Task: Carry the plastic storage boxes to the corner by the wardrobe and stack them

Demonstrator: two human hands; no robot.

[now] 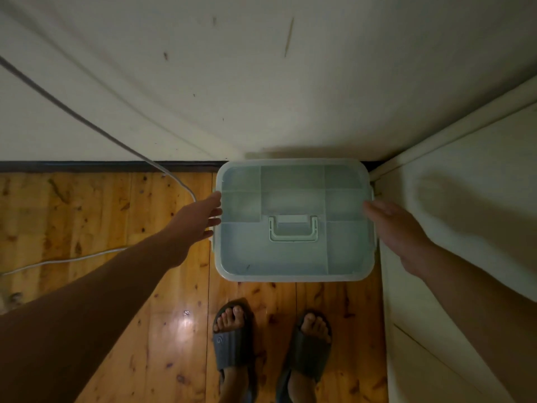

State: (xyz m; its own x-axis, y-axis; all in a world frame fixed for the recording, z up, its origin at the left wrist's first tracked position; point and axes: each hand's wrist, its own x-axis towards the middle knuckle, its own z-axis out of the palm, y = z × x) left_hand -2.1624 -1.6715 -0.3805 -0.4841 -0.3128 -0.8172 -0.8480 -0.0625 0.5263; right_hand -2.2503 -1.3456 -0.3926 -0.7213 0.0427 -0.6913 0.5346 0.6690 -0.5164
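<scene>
Squarely between left hand (197, 222) and right hand (398, 228) sits the box (293, 184), each grip wide

Glossy wooden plank floor (162, 330)
A translucent pale-green plastic box (293, 196) is sitting in its corner, a thin white cable (72, 259) lying left.

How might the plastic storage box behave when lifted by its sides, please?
The plastic storage box probably stays stiff, judging by its moulded, panelled lid. Smooth plastic may slip. Broad and flat-topped, it seems unlikely to tip.
</scene>
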